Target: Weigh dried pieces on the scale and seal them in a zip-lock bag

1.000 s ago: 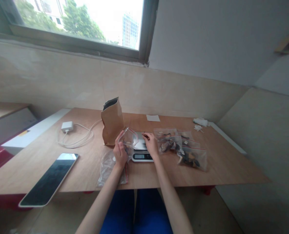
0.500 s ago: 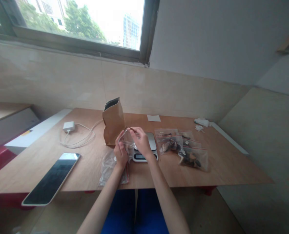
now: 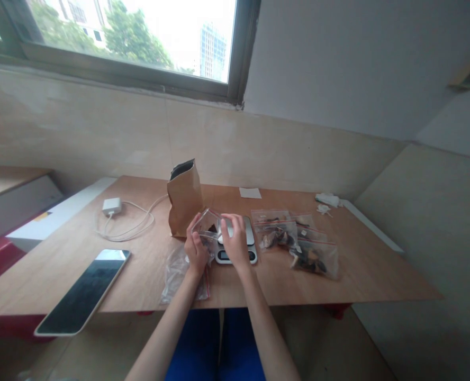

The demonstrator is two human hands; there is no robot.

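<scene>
My left hand (image 3: 196, 248) grips a clear zip bag (image 3: 207, 219), its mouth held up and spread. Inside the bag lies a small dark piece (image 3: 212, 228). My right hand (image 3: 235, 241) is just right of the bag, over a white kitchen scale (image 3: 249, 235), with fingers and thumb apart and nothing visible between them. Whether its fingertips touch the bag's rim I cannot tell. Beneath my left hand lies a pile of flat clear bags (image 3: 175, 272) with a red zip strip. An upright brown paper bag (image 3: 185, 203), open at the top, stands behind my left hand.
To the right lie several filled zip bags (image 3: 314, 259) with dark and tan dried pieces. A large phone (image 3: 86, 291) overhangs the front left edge. A white charger (image 3: 111, 206) with cable, a white card (image 3: 250, 192) and crumpled white plastic (image 3: 329, 199) sit farther back.
My right hand has moved right and slightly down from the bag's mouth, its fingers spreading. The dark piece, earlier near its fingertips, is now down inside the bag. My left hand stays put.
</scene>
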